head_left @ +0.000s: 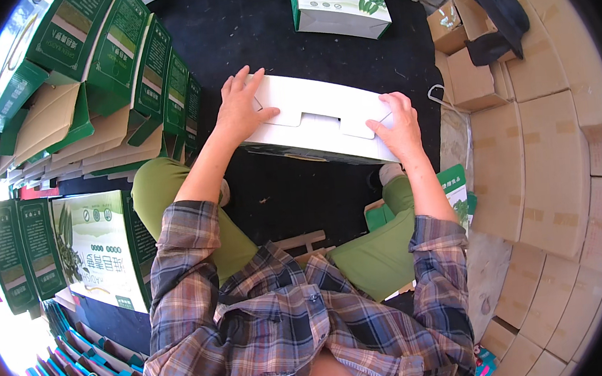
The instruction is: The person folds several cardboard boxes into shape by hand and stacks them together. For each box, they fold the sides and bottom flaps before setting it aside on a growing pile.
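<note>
Cartons with teal edges (82, 375) stand in a row at your near left, off the cloth (222, 35). Beyond them a white-and-green box (96, 239) stands upright by your left knee, and past that a leaning row of green cartons (116, 68) lines the cloth's left edge. Their brown flaps gape, so these look like the ones left to close.

Your left hand (242, 111) is clamped on the left end of the box (332, 95), its thumb on the white face and its fingers spread over the corner. The box lies over the middle of the cloth, beyond your knees, white face up; you cannot tell from here whether it rests on the cloth or hangs above it. Its panels meet around a notched slot, so the folding of this face looks nearly done, though whether the tab is locked is unclear.

At the cloth's far edge lies another box (337, 19), which looks closed and finished. Your right hand (399, 129) is clamped on the right end, thumb on the white face. Past the cloth's right edge, brown boxes (497, 165) are stacked.
</note>
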{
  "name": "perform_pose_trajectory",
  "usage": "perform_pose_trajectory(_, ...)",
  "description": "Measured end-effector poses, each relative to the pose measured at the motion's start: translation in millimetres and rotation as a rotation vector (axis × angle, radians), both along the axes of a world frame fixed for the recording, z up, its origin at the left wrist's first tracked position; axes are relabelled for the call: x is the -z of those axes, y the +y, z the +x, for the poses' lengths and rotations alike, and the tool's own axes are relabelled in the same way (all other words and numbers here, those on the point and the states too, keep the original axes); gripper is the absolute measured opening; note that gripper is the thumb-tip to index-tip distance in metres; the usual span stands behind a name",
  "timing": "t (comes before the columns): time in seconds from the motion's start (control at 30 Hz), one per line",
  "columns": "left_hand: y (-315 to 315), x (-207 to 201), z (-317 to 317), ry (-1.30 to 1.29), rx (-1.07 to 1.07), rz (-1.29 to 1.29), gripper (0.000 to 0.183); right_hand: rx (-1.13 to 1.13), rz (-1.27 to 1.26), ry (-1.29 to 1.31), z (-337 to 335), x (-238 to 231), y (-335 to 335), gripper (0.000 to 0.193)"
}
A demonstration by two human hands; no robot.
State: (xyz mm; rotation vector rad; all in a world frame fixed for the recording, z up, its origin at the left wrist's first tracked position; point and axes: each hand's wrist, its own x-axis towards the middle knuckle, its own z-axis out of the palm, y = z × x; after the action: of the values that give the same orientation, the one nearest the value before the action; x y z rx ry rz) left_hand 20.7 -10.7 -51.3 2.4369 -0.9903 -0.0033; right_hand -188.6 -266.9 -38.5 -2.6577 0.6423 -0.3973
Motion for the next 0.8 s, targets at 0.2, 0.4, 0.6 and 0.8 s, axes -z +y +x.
perform_pose_trajectory(0.2,-17,-9,-9,0.027,-0.087,0.17,0.076,0.118,-0.064,0.126,11,-6,15,0.065)
perform_pose_trajectory(0.4,-19,-6,-12,-0.036,-0.125,0.18,0.071,0.156,-0.105,0.123,13,-9,21,0.06)
perform_pose_trajectory(0.6,5,9,21,0.133,-0.22,-0.162,0.034,0.383,0.76,-0.317,-3,31,-36,0.032)
perform_pose_trajectory(0.8,48,65,30,1.4,-0.519,-0.58,0.048,0.527,1.553,0.067,-55,126,-50,0.054)
